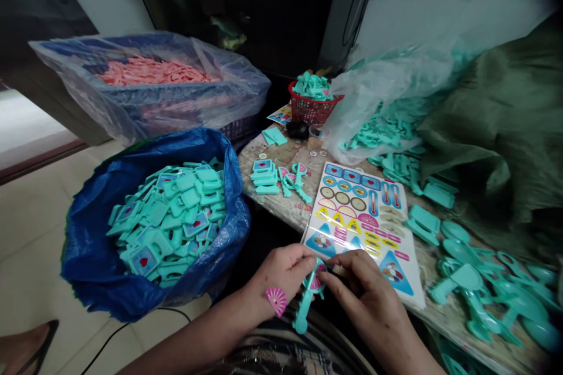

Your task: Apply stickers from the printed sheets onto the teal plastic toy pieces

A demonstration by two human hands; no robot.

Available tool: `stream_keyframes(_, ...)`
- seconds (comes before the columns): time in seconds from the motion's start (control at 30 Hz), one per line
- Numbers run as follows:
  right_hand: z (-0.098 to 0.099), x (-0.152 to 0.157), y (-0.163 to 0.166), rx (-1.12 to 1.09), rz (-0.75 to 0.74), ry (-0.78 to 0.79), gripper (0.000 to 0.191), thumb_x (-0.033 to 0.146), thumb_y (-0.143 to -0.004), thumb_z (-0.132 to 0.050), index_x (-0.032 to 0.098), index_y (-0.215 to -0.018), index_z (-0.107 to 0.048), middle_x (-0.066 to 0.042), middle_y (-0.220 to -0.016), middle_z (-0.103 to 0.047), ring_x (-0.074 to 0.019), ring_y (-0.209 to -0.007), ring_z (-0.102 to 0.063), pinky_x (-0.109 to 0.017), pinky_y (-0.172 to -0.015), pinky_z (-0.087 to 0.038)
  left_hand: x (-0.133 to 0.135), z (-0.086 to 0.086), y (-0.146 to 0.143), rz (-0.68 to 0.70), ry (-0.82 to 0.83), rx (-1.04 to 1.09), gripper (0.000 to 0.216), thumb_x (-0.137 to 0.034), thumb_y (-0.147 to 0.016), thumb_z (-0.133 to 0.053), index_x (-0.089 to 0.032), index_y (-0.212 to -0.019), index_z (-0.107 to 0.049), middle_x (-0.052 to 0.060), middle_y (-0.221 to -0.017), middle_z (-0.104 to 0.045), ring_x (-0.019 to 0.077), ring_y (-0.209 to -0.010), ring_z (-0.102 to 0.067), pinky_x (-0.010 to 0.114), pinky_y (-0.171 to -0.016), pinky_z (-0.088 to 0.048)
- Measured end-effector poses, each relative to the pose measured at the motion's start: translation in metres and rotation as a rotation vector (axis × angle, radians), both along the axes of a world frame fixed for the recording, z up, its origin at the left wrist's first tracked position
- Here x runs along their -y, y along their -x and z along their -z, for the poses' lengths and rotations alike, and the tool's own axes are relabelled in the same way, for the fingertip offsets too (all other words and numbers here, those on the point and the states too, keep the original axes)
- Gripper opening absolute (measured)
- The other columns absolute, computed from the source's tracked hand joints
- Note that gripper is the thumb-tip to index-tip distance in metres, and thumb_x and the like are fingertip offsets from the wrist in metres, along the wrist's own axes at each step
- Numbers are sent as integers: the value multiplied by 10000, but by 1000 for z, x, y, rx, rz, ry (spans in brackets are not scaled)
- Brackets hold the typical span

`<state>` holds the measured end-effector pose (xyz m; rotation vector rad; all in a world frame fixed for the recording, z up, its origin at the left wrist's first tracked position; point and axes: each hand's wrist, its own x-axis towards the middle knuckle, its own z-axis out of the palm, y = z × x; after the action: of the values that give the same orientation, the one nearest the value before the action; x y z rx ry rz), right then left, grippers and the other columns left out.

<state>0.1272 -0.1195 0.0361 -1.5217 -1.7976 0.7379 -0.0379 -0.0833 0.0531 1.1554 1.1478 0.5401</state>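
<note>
My left hand [284,275] pinches a turquoise plastic toy piece [302,313] by its rounded head, its handle hanging down. On that head lies a pink fan-shaped sticker [317,276], with the thumb of my right hand [367,287] pressed against it. My right fingers close on the head's other side and partly hide it. Another pink fan sticker [276,301] is stuck to my left wrist. Just beyond my hands a sticker sheet [323,217] rests on the worn table [285,217]. Several similar toy pieces [301,171] with pink stickers lie behind it, beside stacked turquoise cases [264,176].
A blue bag [88,234] full of turquoise cases stands at left. Behind it, a plastic-lined crate [193,96] holds pink parts. A red basket [308,110], clear bag [352,99] and loose turquoise parts [484,281] occupy the table's back and right.
</note>
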Motion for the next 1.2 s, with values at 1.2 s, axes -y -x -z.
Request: stream_keyframes(1.2,2,10,5,-2,-113,148,105,287,-874,-477,228,-839,-557,6,-747,-599,-154,-684,-548,-271,-625,-435,5,11,1,-20,279,110,222,-354,-693,-530,-145,-755,-570,-13,-579,-567,122,-470,-544,233,-438,-429)
